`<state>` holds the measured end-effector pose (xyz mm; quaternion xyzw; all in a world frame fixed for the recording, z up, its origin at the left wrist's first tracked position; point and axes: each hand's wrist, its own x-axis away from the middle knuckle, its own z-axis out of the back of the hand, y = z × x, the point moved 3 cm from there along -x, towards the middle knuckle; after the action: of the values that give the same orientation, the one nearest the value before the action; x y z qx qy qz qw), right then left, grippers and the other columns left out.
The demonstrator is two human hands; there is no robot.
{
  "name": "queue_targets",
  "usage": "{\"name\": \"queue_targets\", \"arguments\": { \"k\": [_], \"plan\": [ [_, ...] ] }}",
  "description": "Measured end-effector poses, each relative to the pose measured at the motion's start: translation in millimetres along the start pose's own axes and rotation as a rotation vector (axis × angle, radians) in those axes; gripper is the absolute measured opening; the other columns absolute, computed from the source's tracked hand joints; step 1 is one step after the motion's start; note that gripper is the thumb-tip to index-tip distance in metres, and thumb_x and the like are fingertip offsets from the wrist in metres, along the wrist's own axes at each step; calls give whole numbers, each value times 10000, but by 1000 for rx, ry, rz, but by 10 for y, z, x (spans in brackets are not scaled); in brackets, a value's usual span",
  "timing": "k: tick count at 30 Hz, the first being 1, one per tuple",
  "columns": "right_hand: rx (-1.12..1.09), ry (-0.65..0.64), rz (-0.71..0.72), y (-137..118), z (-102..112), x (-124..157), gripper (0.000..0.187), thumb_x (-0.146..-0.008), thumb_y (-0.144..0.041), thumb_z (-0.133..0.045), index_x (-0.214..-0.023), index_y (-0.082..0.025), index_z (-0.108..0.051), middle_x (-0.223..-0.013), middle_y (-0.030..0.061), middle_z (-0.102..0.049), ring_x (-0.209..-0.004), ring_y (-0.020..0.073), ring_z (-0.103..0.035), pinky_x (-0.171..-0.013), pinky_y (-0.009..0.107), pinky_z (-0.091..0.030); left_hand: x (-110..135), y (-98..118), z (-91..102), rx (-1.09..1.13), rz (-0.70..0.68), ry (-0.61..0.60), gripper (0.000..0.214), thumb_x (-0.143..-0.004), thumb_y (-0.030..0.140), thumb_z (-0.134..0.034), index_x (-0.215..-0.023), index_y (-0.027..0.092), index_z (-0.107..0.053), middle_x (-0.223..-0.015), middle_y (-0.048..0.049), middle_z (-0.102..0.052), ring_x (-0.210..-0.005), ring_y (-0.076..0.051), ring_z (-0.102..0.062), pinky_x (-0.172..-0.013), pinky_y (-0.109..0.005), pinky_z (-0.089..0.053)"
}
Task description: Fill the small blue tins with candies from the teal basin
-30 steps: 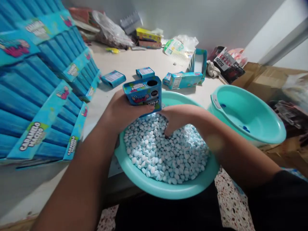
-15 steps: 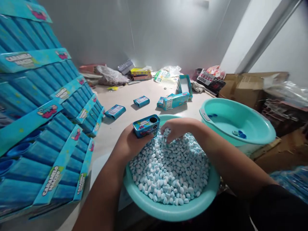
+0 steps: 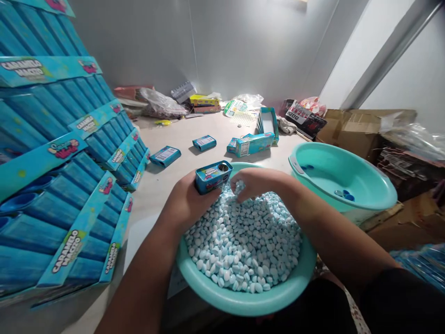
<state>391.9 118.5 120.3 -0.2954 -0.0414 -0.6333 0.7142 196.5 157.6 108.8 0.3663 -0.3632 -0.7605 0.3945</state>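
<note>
From my remote seat, the first risk I see is on the left. The stacked blue display cartons [image 3: 69, 153] lean on the counter [image 3: 174, 130] just beside the left forearm, so I judge that an elbow moving outward could push them over. Next comes the left hand [image 3: 187, 202], which is closed around a small blue candy box [image 3: 213, 176]. It holds the box just above the far rim of the teal basin [image 3: 243, 304], with the round hole in the top facing up. The hole is narrow, so I think candies that miss it could bounce off the lid onto the counter. If the box tilts, whatever is inside could also fall out. The basin is heaped with pale blue candies [image 3: 243, 241] and seems to reach over the near edge of the counter, so a heavy press of the wrists on it might tip it toward the lap. The right hand [image 3: 259, 183] is just to the right of the box, palm down, and its fingers are bunched together on a few candies at the top of the heap. Both forearms cross the basin and the two hands are near each other but not touching. Farther right a second teal basin [image 3: 347, 185] stands almost empty, well apart from the hands.
</note>
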Motion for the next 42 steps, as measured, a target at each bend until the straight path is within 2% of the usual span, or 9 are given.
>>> {"name": "queue_targets", "arguments": {
  "k": [6, 10, 14, 17, 22, 26, 32, 38, 42],
  "plan": [
    [166, 177, -86, -110, -7, 139, 321, -938, -365, -471, -1099, -180, -679, -966, 104, -700, -808, 218, -625, -690, 330, -462, 20, -19, -5, 1, -5, 21, 295, -662, 362, -800, -915, 226, -732, -856, -47, -740, -836, -291, -665, -740, -374, -514],
    [239, 314, -164, -47, -172, 394, 498, -996, -457, -300, -1111, -149, -675, -1042, 181, -667, -977, 329, -622, -839, 479, -487, 29, -21, -1, -3, -16, 21, 279, -673, 375, -797, -883, 214, -707, -855, -59, -724, -834, -288, -658, -717, -375, -502],
    [73, 376, -257, 27, -486, 673, 797, -881, -737, -400, -1426, -167, -512, -1427, 211, -510, -1326, 444, -443, -1055, 613, -388, 30, -22, -1, -26, -17, 2, 268, -690, 369, -777, -894, 213, -699, -859, -59, -714, -821, -278, -649, -715, -377, -494],
    [-57, 385, -260, 4, -666, 756, 898, -835, -777, -443, -1501, -176, -429, -1581, 179, -343, -1469, 430, -251, -1164, 630, -261, 27, -22, 4, -26, -4, -12, 283, -688, 361, -772, -921, 214, -707, -856, -57, -712, -810, -275, -644, -735, -394, -496],
    [-369, 437, -274, -127, -718, 576, 699, -916, -629, -419, -1497, -240, -427, -1569, 107, -395, -1440, 340, -364, -1188, 567, -278, 16, -34, 11, 90, 22, -11, 255, -660, 340, -793, -860, 212, -700, -822, -48, -717, -814, -273, -647, -725, -383, -511],
    [-621, 513, -246, -239, -695, 347, 570, -947, -436, -381, -1458, -203, -479, -1545, 83, -436, -1442, 268, -369, -1218, 479, -241, 2, -40, 9, 72, 22, -13, 280, -653, 336, -806, -878, 206, -704, -823, -47, -714, -825, -279, -653, -743, -375, -519],
    [-925, 630, -271, -203, -711, 190, 492, -931, -399, -375, -1316, -218, -623, -1432, 28, -572, -1382, 230, -444, -1194, 406, -285, -30, -55, 2, 113, 77, -64, 302, -646, 336, -818, -897, 211, -705, -882, -60, -726, -895, -315, -660, -797, -396, -512],
    [-1213, 509, -364, -111, -732, 18, 614, -923, -560, -388, -1400, -204, -541, -1346, 82, -636, -1249, 279, -574, -1077, 457, -443, -57, -79, 7, 58, 136, -52, 457, -594, 294, -845, -1017, 253, -677, -968, -67, -716, -992, -362, -646, -869, -449, -500],
    [-1511, 264, -344, -182, -719, -5, 647, -897, -643, -433, -1347, -201, -575, -1177, 106, -720, -1046, 281, -684, -1005, 470, -497, -48, -110, -1, -25, 83, -65, 465, -649, 361, -813, -1067, 252, -641, -1020, -79, -712, -1014, -365, -652, -872, -452, -502]
  ]
}}
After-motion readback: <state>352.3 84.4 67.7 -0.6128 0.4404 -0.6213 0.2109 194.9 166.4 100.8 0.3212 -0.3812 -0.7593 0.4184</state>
